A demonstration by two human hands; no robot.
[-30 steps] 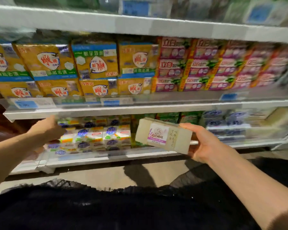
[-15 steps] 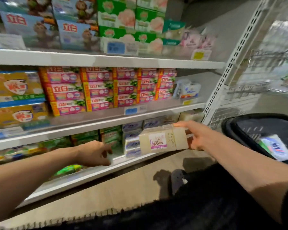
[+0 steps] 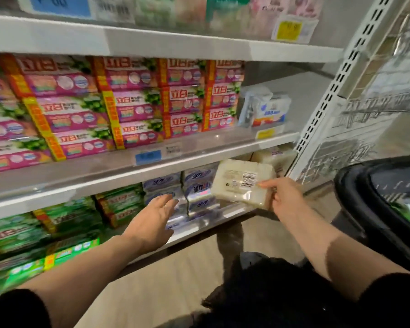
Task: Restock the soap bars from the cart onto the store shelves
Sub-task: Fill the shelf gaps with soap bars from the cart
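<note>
Green soap packs (image 3: 64,223) filled the left of the lower shelf (image 3: 118,183), with pink soap packs (image 3: 118,102) stacked on the shelf above. The left hand (image 3: 155,220) reached toward the lower shelf with fingers spread and relaxed, holding nothing, close to the pale blue soap packs (image 3: 189,185). Just right of those, the right hand (image 3: 285,197) gripped a cream soap bar pack (image 3: 243,183) by its right end, barcode side up, in front of the lower shelf's right section. The black cart (image 3: 374,209) stood at the far right.
</note>
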